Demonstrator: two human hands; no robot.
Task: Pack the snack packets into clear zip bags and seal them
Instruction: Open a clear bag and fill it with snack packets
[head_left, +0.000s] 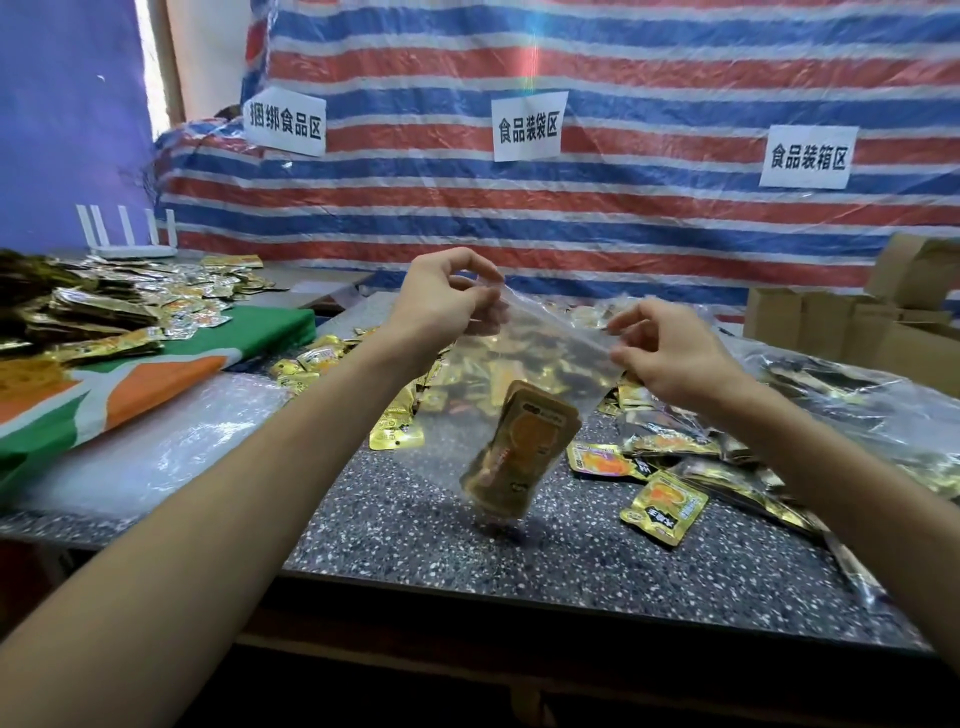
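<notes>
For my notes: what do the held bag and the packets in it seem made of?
The bag looks like thin clear plastic film, glossy: the table shows through. The packets are probably metallised foil: shiny gold, reflecting light.

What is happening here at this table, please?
A person holds a clear zip bag up above the speckled table. The left hand pinches one end of its top edge and the right hand pinches the other end. A stack of gold snack packets hangs inside at the bottom. Whether the zip is closed cannot be told. Loose packets lie on the table, and cardboard boxes stand at the right.
</notes>
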